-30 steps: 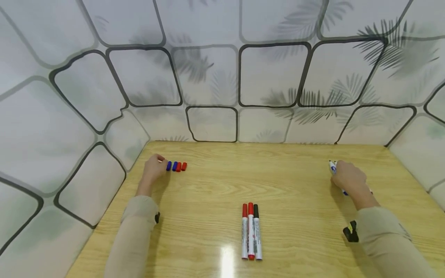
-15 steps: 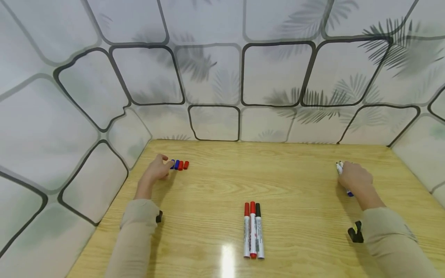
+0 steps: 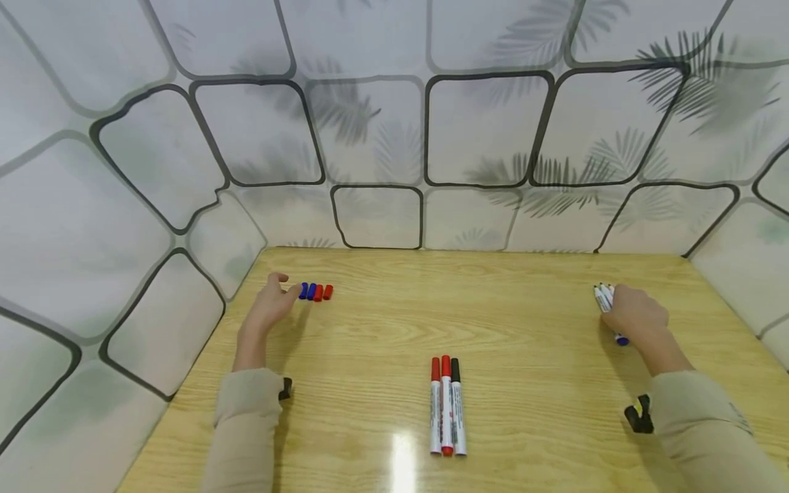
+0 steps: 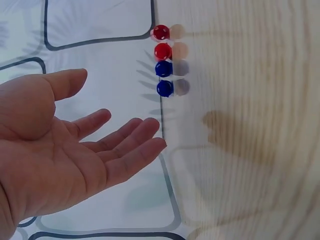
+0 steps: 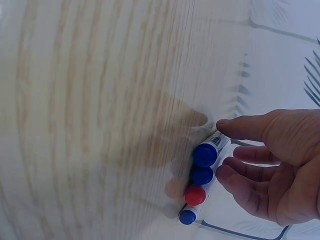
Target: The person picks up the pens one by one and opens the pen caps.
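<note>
On the far left of the table, my left hand (image 3: 271,305) is spread beside a row of caps, fingers apart and nothing in them. Its thumb tip is close to the nearer blue cap (image 4: 164,88); another blue cap (image 4: 163,68) and two red caps (image 4: 162,51) continue the row. At the far right, my right hand (image 3: 636,316) lies over a row of uncapped white markers (image 3: 604,298), tips pointing to the wall. Its thumb touches the outer marker with a blue end (image 5: 205,155), while the loosely bent fingers hover by the others, including one with a red end (image 5: 195,195).
Three capped markers, two red (image 3: 446,404) and one black (image 3: 458,407), lie side by side at the table's front middle. A patterned wall (image 3: 376,216) borders the wooden table (image 3: 370,322) at the back and sides.
My left hand has drawn slightly back from the caps and its fingers have spread. My right hand has shifted a little to the right, and the uncapped markers have moved with it.
</note>
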Demonstrator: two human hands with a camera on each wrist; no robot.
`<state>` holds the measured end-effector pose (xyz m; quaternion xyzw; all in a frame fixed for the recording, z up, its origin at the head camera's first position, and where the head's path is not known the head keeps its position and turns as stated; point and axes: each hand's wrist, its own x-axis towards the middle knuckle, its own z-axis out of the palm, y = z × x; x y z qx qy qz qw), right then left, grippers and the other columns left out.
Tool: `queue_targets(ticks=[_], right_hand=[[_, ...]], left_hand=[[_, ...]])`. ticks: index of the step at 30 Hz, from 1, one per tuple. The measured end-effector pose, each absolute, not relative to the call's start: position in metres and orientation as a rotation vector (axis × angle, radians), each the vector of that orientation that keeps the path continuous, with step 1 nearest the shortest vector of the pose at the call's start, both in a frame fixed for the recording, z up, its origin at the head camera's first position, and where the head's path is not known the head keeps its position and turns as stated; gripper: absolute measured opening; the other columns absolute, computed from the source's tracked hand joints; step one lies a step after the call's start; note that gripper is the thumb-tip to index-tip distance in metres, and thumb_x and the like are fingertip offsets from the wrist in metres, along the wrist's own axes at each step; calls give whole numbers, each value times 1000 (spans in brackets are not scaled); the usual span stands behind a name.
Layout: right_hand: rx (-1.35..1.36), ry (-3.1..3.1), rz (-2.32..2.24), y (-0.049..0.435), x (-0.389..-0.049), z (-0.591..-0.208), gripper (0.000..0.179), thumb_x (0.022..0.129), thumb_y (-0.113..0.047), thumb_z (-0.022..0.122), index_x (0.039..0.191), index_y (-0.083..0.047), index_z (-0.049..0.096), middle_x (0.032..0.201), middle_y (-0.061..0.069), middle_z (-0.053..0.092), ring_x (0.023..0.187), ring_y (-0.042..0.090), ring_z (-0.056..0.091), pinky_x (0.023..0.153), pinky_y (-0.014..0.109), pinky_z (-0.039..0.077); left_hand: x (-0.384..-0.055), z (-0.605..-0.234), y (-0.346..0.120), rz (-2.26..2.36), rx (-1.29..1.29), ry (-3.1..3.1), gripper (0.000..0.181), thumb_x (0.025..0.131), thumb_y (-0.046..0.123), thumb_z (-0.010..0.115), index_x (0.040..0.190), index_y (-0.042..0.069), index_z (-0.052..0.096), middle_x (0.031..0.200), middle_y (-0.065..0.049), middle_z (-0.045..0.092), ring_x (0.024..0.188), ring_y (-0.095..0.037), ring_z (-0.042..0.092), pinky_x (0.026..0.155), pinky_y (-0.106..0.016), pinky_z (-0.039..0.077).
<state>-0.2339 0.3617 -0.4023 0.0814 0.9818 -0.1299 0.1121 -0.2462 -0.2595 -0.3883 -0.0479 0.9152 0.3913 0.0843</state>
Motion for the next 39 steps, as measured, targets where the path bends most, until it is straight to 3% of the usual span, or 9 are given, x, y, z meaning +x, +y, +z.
queue_targets(ticks=[8,18,25,31,39], right_hand=[[222,2879,-376,362,-230,-403,31,85,-19,62,94,7,48,71,14,51,61,26,50,53,39,43],[241,2916,-416,362,-223,-405,26,82,-22,62,89,1,51,74,16,54,63,28,51,54,42,42],[246,2931,-431,359,-216,-404,40,82,-21,63,106,7,47,77,19,54,64,30,51,54,43,41],[272,2926,-428,360,-212,-406,27,82,-22,63,89,0,49,74,16,54,64,28,50,54,42,41],[259,2939,-424,363,-213,-412,34,83,-24,63,97,4,50,78,20,55,67,30,51,53,43,42]], left_hand=[[-237,-390,-252,1184,-85,2782,65,107,32,39,152,-7,14,147,-41,29,136,-52,33,107,-61,35],[-231,-385,-241,1184,-41,2850,62,107,31,41,152,-5,19,146,-39,29,134,-51,35,106,-62,35],[-229,-378,-237,1206,-32,2850,62,107,32,41,152,-4,20,148,-37,28,137,-49,32,107,-61,34],[-230,-376,-235,1208,-25,2849,62,107,34,41,152,-3,20,147,-37,29,137,-49,33,107,-61,35],[-230,-375,-236,1215,-40,2823,62,107,33,40,153,-2,18,149,-36,28,138,-48,32,108,-61,34]])
